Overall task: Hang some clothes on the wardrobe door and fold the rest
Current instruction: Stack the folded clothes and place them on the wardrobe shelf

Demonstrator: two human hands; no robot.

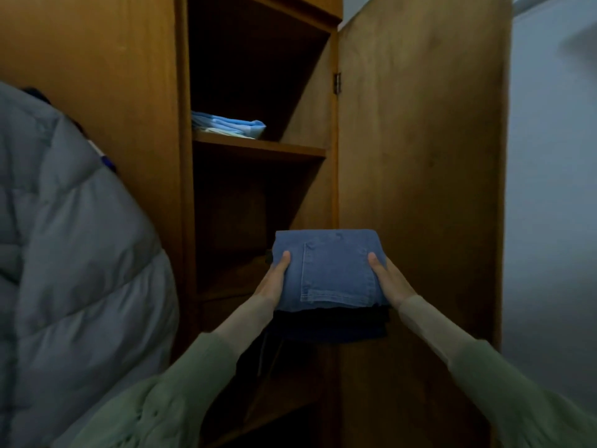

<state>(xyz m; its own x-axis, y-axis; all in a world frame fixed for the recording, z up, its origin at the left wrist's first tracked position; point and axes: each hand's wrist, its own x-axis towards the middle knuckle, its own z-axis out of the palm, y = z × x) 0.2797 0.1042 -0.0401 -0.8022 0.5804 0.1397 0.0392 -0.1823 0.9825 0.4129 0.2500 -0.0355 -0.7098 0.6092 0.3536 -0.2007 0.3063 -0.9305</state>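
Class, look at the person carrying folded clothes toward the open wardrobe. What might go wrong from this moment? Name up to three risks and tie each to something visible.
1. The left hand and right hand grip the folded jeans by the sides; the dark garments stacked beneath may slip out.
2. The stack may catch the shelf edge or the open door and unfold.
3. The grey puffer jacket hanging close on the left may be brushed by the elbow.

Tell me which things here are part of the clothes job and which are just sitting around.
Part of the job:
folded jeans, on dark folded clothes
left hand and right hand, gripping that stack
grey puffer jacket, hanging at left
wardrobe door, open

Just sitting there:
light blue folded items on a shelf
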